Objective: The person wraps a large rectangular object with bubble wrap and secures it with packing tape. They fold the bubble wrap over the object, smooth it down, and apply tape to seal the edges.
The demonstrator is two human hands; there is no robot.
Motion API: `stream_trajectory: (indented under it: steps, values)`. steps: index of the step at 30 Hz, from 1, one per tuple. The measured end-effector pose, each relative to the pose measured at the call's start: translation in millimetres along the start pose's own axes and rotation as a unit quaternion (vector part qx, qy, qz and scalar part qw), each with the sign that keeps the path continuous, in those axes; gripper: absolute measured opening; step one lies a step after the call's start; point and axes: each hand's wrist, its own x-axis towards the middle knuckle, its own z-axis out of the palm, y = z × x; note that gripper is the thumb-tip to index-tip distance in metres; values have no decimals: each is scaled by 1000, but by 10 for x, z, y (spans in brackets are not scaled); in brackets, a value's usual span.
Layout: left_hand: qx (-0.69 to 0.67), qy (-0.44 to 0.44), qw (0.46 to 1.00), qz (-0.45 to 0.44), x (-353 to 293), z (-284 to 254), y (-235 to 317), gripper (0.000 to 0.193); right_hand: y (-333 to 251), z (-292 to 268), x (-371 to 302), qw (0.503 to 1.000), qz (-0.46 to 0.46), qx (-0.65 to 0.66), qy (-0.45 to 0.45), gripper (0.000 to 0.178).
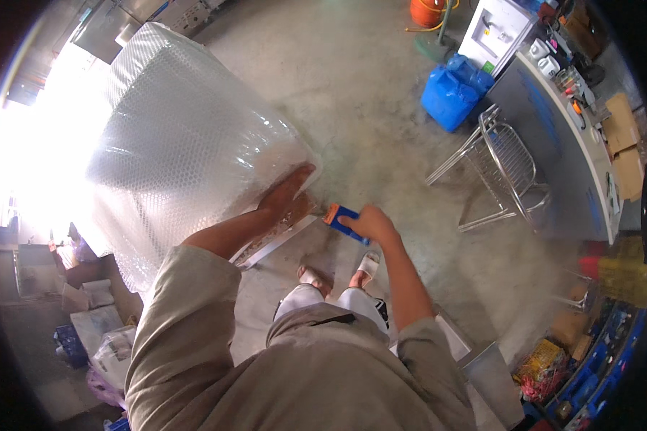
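Note:
On my left stands a large boxy object wrapped in clear bubble wrap (187, 136); its sides bulge and shine. At its near right corner, my left hand (289, 188) reaches in at the edge of the wrap, and a layer of film partly covers it. Its fingers are too hidden to read. My right hand (374, 221) is closed around a blue handheld tool (349, 224) with an orange front end; its exact kind is unclear. The orange end points toward the wrapped corner, a short way from my left hand. Beneath the wrap's lower edge shows a pale frame bar (280, 243).
A metal chair (507, 161) stands at the right by a curved counter (561, 108). Blue water jugs (449, 97) sit beside a white water dispenser (496, 32). Bags and boxes (101, 323) crowd the lower left; blue bins (597, 359) line the lower right.

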Motion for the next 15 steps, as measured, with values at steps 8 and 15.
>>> stream_trajectory:
  steps: [8, 15]
  values:
    - [48, -26, 995, 83, 37, 131, 52, 59, 743, 1297, -785, 964, 65, 245, 84, 72]
    - [-1, 22, 999, 30, -1369, 509, 255, 64, 184, 1851, -1238, 863, -44, 465, 191, 49]
